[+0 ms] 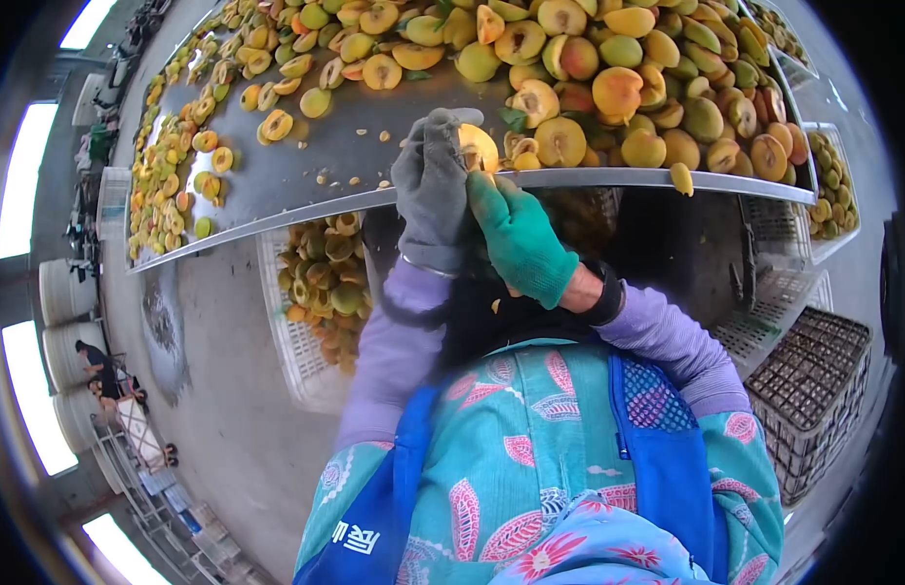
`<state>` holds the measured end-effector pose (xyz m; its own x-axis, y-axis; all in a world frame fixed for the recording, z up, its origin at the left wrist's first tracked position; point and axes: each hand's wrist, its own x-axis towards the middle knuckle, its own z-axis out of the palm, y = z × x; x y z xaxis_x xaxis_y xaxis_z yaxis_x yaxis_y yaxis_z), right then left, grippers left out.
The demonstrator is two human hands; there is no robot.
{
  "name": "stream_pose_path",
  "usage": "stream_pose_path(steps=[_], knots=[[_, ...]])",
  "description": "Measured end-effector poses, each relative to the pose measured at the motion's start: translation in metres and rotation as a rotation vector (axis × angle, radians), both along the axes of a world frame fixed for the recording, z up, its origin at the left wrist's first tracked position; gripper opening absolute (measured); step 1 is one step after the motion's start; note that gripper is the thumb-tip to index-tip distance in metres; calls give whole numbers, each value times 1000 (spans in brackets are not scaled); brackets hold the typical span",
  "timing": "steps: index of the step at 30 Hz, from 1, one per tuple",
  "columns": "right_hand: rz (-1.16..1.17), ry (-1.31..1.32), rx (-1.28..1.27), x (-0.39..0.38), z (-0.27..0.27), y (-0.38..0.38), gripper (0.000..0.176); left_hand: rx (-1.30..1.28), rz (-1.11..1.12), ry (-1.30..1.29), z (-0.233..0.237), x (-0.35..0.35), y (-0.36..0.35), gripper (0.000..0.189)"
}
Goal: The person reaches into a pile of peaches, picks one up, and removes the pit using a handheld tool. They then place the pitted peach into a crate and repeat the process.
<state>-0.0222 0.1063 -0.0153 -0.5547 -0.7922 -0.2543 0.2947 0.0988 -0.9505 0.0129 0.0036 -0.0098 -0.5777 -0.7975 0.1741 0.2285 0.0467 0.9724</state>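
My left hand (432, 185), in a grey glove, is closed around a yellow peach half (479, 148), its cut side facing right. Close beside it, my right hand (526, 242) in a green glove is curled shut, its thumb and fingertips against the lower edge of that fruit. A small pale end shows under the right fist, but what the fist grips is mostly hidden. Both hands are over the near rim of a metal table (306, 216). Whole and halved peaches (559, 141) are heaped just beyond my hands.
Below the rim on the left stands a white crate (301, 366) of peaches. A dark crate (808, 375) is at the right, near more white crates. Another crate of fruit (830, 185) is beyond the table's right corner. A person (101, 369) is far off at left.
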Motion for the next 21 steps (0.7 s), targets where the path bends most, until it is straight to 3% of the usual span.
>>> stream_pose_path(steps=[2, 5, 6, 8, 9, 12, 16, 17, 19, 21], knots=[[78, -356, 90, -6, 28, 4, 43, -66, -15, 2, -3, -1, -1, 31], [50, -458, 17, -6, 26, 8, 44, -35, -18, 20, -14, -3, -1, 30], [81, -265, -4, -10, 16, 7, 43, -55, -25, 15, -16, -2, -2, 29], [142, 122, -31, -19, -12, 8, 42, 139, -191, -30, 3, 4, -7, 29], [257, -67, 81, -22, 13, 17, 40, 236, -266, -49, 9, 6, -7, 28], [565, -1169, -410, -22, 9, 20, 39, 137, -190, -55, 12, 6, -1, 28], [723, -1464, -625, -19, 4, 18, 39, 486, -334, 128, 23, 11, 10, 36], [772, -1438, -612, -18, 6, 21, 40, 651, -206, 90, 24, 15, 12, 46], [659, -1372, -494, -14, 30, 35, 36, -31, 85, -211, -5, 57, -4, 43], [566, -1258, -384, -20, 19, 43, 35, -333, 203, -441, 7, 102, -13, 32]])
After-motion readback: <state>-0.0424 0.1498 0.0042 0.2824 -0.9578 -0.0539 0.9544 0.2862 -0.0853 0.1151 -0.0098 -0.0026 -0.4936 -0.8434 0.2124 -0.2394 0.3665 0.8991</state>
